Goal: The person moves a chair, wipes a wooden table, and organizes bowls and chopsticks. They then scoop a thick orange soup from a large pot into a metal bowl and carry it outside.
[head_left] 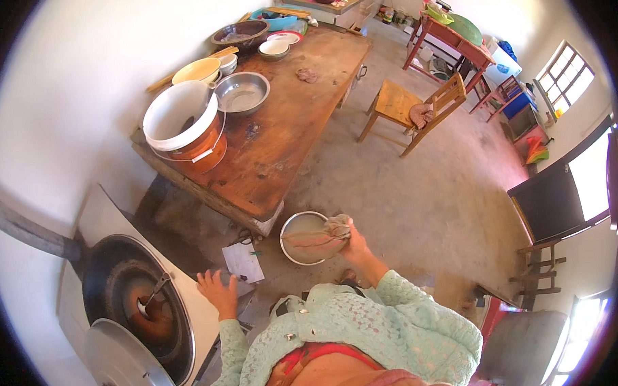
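My right hand is closed on a bunched, greyish-brown rag, held at the right rim of a round metal basin. Cloudy water fills the lower part of this basin, which is on the floor. My left hand has its fingers spread and holds nothing. It hovers by the pale edge of the stove, between the wok and a white sheet of paper. Scissors with dark handles lie beside the paper.
A large wok with a ladle and brownish liquid sits left, a metal lid nearer me. On the wooden table are a white-and-orange bucket, bowls and a crumpled cloth. A wooden chair stands beyond.
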The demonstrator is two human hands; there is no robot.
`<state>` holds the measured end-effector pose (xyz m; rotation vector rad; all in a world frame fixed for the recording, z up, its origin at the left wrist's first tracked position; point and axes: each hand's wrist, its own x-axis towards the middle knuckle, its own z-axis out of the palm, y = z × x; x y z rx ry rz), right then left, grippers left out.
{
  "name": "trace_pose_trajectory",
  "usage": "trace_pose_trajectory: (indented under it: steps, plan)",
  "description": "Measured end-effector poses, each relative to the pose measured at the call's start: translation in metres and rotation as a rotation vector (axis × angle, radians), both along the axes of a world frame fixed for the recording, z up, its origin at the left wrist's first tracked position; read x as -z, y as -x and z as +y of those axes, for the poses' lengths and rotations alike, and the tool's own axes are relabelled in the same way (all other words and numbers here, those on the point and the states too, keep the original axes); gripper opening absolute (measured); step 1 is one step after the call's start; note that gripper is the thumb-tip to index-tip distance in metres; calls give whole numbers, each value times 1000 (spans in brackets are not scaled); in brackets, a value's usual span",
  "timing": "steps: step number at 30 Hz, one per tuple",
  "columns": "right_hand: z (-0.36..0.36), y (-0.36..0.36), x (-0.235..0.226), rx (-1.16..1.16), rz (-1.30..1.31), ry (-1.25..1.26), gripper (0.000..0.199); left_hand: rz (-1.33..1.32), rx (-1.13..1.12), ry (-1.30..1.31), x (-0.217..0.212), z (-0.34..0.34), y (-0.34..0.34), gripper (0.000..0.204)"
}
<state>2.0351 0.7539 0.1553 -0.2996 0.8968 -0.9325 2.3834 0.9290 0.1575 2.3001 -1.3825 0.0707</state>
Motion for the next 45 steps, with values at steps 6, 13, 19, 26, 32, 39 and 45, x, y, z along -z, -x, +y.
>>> trace_pose_trajectory:
  steps: [6,13,19,26,32,39,45]
  plan:
    - [8,-26,-73,-352,-177,59,61,1226,404,167,-93,-91,143,60]
    - [9,10,-73,-604,-261,253,51,1139,539,70,-61,-115,209,63]
    - [19,6,-52,-552,-32,167,32,886,326,-159,-49,-96,221,57]
    - [9,13,-40,-410,-103,50,29,1376,499,14,-39,-93,216,58]
    - [9,21,-36,-279,-88,89,31,1394,587,-46,-46,-91,195,52]
    - [-17,48,-33,-169,-109,77,32,1208,254,-59,-7,-60,168,43]
    - [-34,39,-33,-160,-52,-61,32,1241,18,31,25,-21,141,37]
